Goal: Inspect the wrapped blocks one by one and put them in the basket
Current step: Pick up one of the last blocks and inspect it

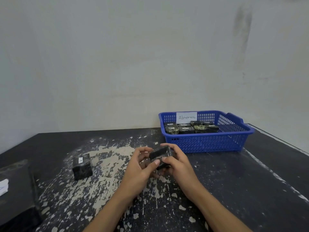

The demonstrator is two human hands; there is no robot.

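Both hands hold one dark wrapped block point(160, 154) above the middle of the table. My left hand point(140, 171) pinches its left side, thumb across the front. My right hand point(177, 163) curls round its right side and back. A second wrapped block point(82, 166) with a small white label stands on the table to the left, apart from my hands. The blue plastic basket point(234, 141) sits at the back right, labelled "Abnormal", with several dark wrapped blocks point(192, 128) lying inside it.
The black table top point(250, 190) is worn, with pale patches of chipped paint. A dark box-like object point(15, 190) with a white paper on it lies at the left edge. A plain wall rises right behind the table.
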